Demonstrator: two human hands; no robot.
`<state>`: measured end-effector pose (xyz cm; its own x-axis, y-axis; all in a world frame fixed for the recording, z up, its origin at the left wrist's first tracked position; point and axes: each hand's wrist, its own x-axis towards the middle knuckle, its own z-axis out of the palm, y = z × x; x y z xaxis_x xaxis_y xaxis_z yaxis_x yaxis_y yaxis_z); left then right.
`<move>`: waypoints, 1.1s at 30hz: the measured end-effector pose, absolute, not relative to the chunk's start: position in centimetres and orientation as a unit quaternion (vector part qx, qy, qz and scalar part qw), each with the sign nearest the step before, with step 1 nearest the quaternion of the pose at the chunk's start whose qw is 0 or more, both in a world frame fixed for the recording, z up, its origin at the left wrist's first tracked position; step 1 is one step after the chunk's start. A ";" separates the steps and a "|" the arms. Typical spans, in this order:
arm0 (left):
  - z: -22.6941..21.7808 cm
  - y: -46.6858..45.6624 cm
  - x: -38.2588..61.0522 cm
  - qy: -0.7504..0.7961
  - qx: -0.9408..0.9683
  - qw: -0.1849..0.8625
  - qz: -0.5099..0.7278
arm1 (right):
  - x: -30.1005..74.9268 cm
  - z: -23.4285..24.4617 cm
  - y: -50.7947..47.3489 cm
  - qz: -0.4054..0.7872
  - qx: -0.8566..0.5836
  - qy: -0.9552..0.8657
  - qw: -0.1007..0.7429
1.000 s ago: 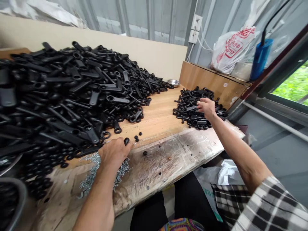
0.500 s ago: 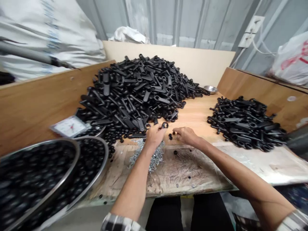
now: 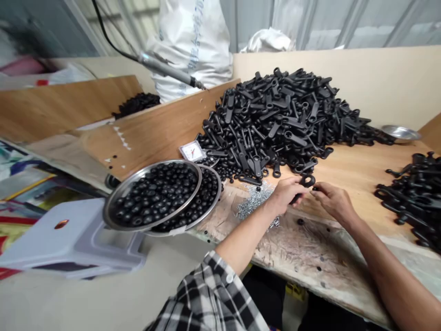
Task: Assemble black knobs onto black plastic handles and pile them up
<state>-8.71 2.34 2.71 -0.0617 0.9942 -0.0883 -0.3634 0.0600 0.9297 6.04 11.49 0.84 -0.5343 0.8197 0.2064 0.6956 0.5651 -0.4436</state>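
My left hand [image 3: 287, 193] is closed on a black plastic handle piece [image 3: 306, 180] with a ring end, held just above the wooden bench [image 3: 351, 170]. Close beside it, my right hand [image 3: 330, 198] pinches a small black part against that ring end; the part is too small to name. A big heap of black handle pieces [image 3: 282, 115] rises behind the hands. A heap of small silvery screws [image 3: 253, 202] lies under my left wrist.
Two metal bowls of small black round parts [image 3: 161, 191] stand at the bench's left edge, a small dial scale [image 3: 192, 151] behind them. A second pile of handle pieces [image 3: 413, 193] lies at right. A grey plastic stool [image 3: 69, 234] stands left. A metal dish [image 3: 401, 133] is at back right.
My right hand left the right-hand pile and came to my left hand, which lifted a handle piece off the bench. The view swung left, showing the bowls and stool.
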 end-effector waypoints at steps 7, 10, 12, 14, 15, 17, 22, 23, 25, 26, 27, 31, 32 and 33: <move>3.0 1.4 -8.2 0.329 0.361 0.664 0.566 | 6.6 4.2 9.5 0.506 -0.334 -0.703 0.373; 3.1 1.4 -8.4 0.331 0.342 0.678 0.561 | 6.7 5.3 8.9 0.532 -0.303 -0.694 0.379; 3.1 1.5 -8.4 0.336 0.335 0.681 0.557 | 6.9 5.6 8.6 0.534 -0.275 -0.699 0.388; 3.0 1.6 -8.3 0.342 0.331 0.677 0.561 | 7.1 5.8 8.3 0.534 -0.230 -0.715 0.388; 3.0 1.6 -8.3 0.348 0.329 0.672 0.566 | 7.2 5.8 8.2 0.532 -0.207 -0.725 0.387; 3.0 1.7 -8.2 0.358 0.315 0.665 0.575 | 7.3 5.7 8.1 0.513 -0.179 -0.746 0.385; 3.2 2.0 -8.0 0.361 0.268 0.680 0.580 | 7.2 5.0 8.3 0.428 -0.220 -0.785 0.390; 3.3 2.0 -8.1 0.362 0.264 0.675 0.587 | 7.2 5.0 8.3 0.423 -0.230 -0.784 0.392; 3.4 2.1 -8.2 0.366 0.255 0.654 0.611 | 7.0 5.0 8.2 0.443 -0.236 -0.777 0.379; 3.3 2.2 -8.2 0.368 0.250 0.639 0.627 | 7.0 5.1 8.0 0.463 -0.232 -0.776 0.359; 3.3 2.2 -8.3 0.370 0.247 0.624 0.642 | 6.9 5.2 7.7 0.484 -0.222 -0.779 0.331; 2.5 2.4 -8.2 0.366 0.264 0.575 0.683 | 6.5 4.7 6.6 0.500 -0.181 -0.816 0.224; 2.2 2.4 -8.2 0.370 0.256 0.568 0.689 | 6.4 4.5 6.5 0.490 -0.182 -0.828 0.205; 2.0 2.5 -8.2 0.376 0.244 0.567 0.691 | 6.2 4.1 6.3 0.478 -0.188 -0.838 0.184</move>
<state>-8.17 2.51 2.04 -0.2384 0.9672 -0.0879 -0.5998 -0.0755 0.7966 6.21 6.35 4.15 -0.8617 0.4909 0.1285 0.1397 0.4729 -0.8700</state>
